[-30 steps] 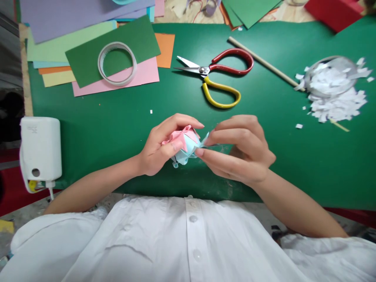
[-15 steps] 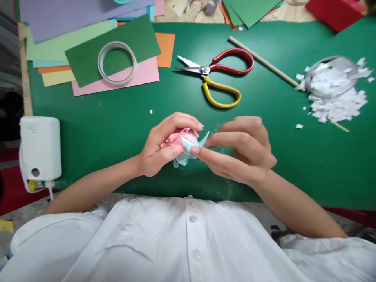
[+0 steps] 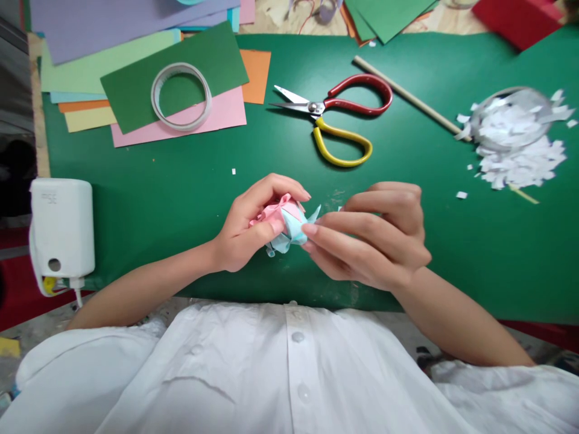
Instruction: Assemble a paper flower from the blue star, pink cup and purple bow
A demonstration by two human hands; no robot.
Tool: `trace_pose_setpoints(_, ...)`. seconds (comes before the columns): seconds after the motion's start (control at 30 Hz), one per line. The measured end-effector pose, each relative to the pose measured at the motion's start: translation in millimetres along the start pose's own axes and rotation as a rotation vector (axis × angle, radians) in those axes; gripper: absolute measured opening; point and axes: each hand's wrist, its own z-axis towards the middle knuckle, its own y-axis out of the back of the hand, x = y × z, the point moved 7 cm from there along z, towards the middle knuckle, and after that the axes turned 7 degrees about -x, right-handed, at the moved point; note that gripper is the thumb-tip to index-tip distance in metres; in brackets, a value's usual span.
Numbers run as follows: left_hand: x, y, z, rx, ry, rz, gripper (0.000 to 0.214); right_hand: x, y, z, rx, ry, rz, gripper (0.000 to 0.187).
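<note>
Near the middle of the mat's (image 3: 461, 265) near edge, the left hand (image 3: 244, 226) curled round the folded paper (image 3: 293, 227), thumb and fingers closed on its pink side. The right hand (image 3: 377, 235) pinched its blue end between fingertips held nearly together, other fingers bent.

The smooth green table (image 3: 479, 259) has light-brown wood (image 3: 271, 19) along its far edge, above a grey, stained floor (image 3: 169, 310).
</note>
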Motion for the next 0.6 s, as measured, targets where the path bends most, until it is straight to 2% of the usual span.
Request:
trace_pose_setpoints(0.1,-2.1,0.9,0.1,-0.006,-0.053,0.047,0.030,-5.4,-3.7,0.4,0.102,-0.155,0.054,0.021)
trace_pose_setpoints(0.23,-3.0,3.4,0.8,-0.035,-0.090,0.146,0.028,-13.9,-12.5,-3.2,0.249,-0.411,0.213,0.013)
trace_pose_setpoints(0.47,-4.7,4.4,2.4,-0.055,-0.077,0.232,0.023,-22.7,-22.9,-10.9,0.426,-0.671,0.442,0.015)
trace_pose_setpoints(0.6,-4.9,3.0,2.0,-0.041,-0.058,0.226,0.022,-25.9,-26.6,-14.6,0.468,-0.764,0.556,0.016)
